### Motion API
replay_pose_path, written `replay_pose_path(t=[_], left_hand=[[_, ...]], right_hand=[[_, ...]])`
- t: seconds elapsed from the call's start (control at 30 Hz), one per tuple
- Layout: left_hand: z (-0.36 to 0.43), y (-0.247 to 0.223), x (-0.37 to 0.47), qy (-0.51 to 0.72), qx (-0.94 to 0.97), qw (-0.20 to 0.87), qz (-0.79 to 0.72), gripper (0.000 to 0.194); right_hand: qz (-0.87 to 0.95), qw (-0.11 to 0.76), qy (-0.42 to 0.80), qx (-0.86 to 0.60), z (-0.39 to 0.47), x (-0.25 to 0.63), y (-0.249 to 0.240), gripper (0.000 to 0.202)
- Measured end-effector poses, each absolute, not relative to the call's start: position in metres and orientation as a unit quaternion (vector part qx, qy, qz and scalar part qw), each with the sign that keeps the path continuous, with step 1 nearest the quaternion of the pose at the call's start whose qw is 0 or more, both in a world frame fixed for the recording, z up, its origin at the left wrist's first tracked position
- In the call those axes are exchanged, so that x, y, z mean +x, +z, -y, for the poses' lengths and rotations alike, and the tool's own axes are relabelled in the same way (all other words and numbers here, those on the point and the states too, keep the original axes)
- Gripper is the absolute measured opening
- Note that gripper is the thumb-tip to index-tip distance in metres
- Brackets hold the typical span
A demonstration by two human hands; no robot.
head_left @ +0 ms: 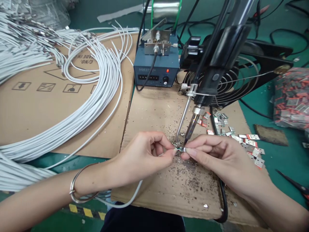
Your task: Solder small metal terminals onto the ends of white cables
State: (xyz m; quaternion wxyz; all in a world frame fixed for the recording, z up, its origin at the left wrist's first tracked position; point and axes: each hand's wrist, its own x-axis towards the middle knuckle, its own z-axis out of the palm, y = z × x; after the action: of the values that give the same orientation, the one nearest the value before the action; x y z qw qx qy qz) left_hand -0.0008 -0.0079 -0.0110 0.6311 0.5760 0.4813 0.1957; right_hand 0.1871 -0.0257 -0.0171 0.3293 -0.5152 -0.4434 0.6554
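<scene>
Silver bangle [72, 190], left wrist [87, 182]; dark clothing [142, 220] over lap.

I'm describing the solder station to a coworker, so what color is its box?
The box is dark blue, shown best in the head view.

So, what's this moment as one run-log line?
left hand: pinching wire; right hand: pinching connector; iron: tip at connector; blue box: red light on

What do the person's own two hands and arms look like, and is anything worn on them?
The left hand and right hand wear no gloves. No sleeve shows on either forearm. A thin, silver-coloured metal bangle with a small rounded knob circles the left wrist; none shows on the right.
</scene>
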Motion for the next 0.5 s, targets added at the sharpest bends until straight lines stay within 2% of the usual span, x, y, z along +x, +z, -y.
replay_pose_path(t=[0.23,0.5], left_hand=[[0.0092,-0.0110,-0.0023,0.182,0.595,0.618,-0.481,0.014],[0.0101,-0.0110,-0.0038,0.176,0.622,0.599,-0.471,0.014]], right_hand=[[0.461,0.327,0.628,-0.535,0.0260,0.1838,-0.0128,0.012],[0.443,0.328,0.639,-0.536,0.0273,0.1835,-0.0124,0.012]])
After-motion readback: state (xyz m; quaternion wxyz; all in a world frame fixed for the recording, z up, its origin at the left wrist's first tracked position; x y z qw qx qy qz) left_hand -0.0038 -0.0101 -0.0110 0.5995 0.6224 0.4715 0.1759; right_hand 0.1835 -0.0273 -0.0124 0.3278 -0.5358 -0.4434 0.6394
